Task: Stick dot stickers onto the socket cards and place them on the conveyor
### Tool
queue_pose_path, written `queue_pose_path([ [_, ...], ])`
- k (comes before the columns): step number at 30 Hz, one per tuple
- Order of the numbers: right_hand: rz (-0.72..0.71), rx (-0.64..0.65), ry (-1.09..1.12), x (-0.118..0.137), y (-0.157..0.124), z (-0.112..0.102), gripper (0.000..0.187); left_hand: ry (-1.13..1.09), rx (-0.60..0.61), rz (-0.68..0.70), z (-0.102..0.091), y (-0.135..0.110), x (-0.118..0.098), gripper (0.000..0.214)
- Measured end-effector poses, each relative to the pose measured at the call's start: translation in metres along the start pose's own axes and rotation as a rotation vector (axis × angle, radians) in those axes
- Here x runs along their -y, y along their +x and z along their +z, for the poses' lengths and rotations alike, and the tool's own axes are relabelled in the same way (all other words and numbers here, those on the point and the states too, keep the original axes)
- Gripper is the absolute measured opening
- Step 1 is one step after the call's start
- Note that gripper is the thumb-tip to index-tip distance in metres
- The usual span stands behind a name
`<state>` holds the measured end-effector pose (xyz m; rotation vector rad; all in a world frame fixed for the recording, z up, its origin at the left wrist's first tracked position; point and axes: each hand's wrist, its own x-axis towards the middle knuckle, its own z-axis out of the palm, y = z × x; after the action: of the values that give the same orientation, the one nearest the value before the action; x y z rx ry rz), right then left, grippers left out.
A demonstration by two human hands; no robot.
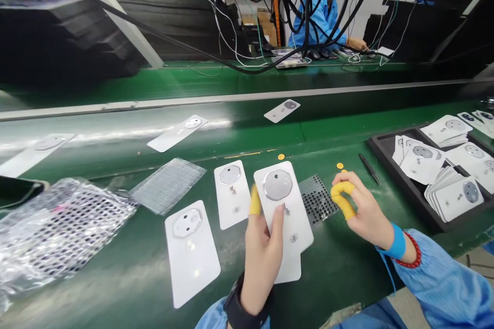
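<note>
My left hand [264, 247] grips a white card [287, 216] with a round silver sticker near its top; the thumb presses on the card's face and a yellow finger cot shows behind its left edge. A second card lies under it. My right hand [360, 211] hovers to the right with its yellow-cotted fingertips pinched together, over the edge of a small dark perforated sheet [317, 198]. What the pinch holds is too small to make out. Two more white cards [231, 193] [192, 252] lie flat on the green belt to the left.
A black tray [389, 157] at right holds several stacks of white cards. Clear perforated film [168, 185] and a crumpled plastic bag [57, 231] lie at left. More cards [281, 110] ride the far belt. A black pen [369, 168] and yellow dots [281, 157] lie nearby. A person in blue [322, 15] works opposite.
</note>
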<state>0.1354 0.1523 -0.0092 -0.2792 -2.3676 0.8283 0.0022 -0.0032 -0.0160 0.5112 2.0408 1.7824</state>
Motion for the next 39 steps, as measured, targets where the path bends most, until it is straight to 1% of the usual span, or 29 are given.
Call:
queue_pose_path([
  [2, -0.052, -0.051, 0.024, 0.018, 0.013, 0.009, 0.017, -0.073, 0.119, -0.059, 0.004, -0.009, -0.002, 0.051],
  [4, -0.089, -0.077, 0.026, 0.030, 0.021, 0.021, 0.015, -0.130, 0.191, -0.073, 0.006, -0.017, -0.004, 0.043],
  [6, -0.095, -0.108, 0.007, 0.036, 0.024, 0.030, 0.015, -0.135, 0.204, -0.055, 0.007, -0.024, -0.004, 0.038],
  [8, -0.092, -0.131, -0.034, 0.038, 0.023, 0.034, 0.017, -0.124, 0.205, -0.029, 0.006, -0.029, -0.004, 0.034],
  [11, -0.119, -0.130, -0.110, 0.038, 0.018, 0.034, 0.022, -0.123, 0.212, -0.006, 0.007, -0.031, -0.004, 0.031],
  [14, -0.144, -0.126, -0.124, 0.038, 0.015, 0.034, 0.024, -0.131, 0.209, -0.027, 0.007, -0.032, -0.005, 0.031],
  [16, -0.092, -0.157, -0.057, 0.039, 0.013, 0.034, 0.020, -0.112, 0.187, -0.040, 0.005, -0.035, -0.004, 0.030],
  [18, 0.038, -0.204, 0.095, 0.039, 0.013, 0.034, 0.013, -0.045, 0.160, -0.031, 0.003, -0.038, -0.001, 0.024],
  [19, 0.118, -0.209, 0.219, 0.039, 0.013, 0.033, 0.016, -0.004, 0.152, -0.017, 0.002, -0.040, 0.000, 0.022],
  [20, 0.196, -0.183, 0.372, 0.039, 0.014, 0.032, 0.025, 0.030, 0.149, -0.007, 0.001, -0.042, 0.001, 0.021],
  [22, 0.322, -0.060, 0.700, 0.039, 0.016, 0.030, 0.042, 0.053, 0.149, -0.002, 0.000, -0.044, 0.003, 0.022],
  [23, 0.372, 0.008, 0.842, 0.040, 0.017, 0.029, 0.047, 0.044, 0.150, -0.009, -0.001, -0.045, 0.003, 0.024],
  [24, 0.414, 0.060, 0.945, 0.040, 0.017, 0.028, 0.050, 0.026, 0.153, -0.022, -0.001, -0.046, 0.004, 0.025],
  [25, 0.444, 0.080, 1.005, 0.041, 0.018, 0.027, 0.053, 0.007, 0.155, -0.036, -0.001, -0.046, 0.004, 0.026],
  [27, 0.479, 0.047, 1.037, 0.043, 0.017, 0.027, 0.059, -0.017, 0.164, -0.061, 0.000, -0.046, 0.004, 0.026],
  [29, 0.496, -0.004, 1.011, 0.046, 0.015, 0.028, 0.064, -0.028, 0.181, -0.076, 0.001, -0.045, 0.003, 0.027],
  [31, 0.509, -0.049, 0.966, 0.047, 0.013, 0.029, 0.064, -0.044, 0.206, -0.084, 0.002, -0.043, 0.001, 0.028],
  [33, 0.516, -0.069, 0.945, 0.048, 0.013, 0.030, 0.064, -0.071, 0.232, -0.095, 0.003, -0.041, -0.002, 0.029],
  [39, 0.550, 0.033, 1.080, 0.042, 0.017, 0.029, 0.067, -0.125, 0.240, -0.124, 0.004, -0.037, -0.010, 0.029],
])
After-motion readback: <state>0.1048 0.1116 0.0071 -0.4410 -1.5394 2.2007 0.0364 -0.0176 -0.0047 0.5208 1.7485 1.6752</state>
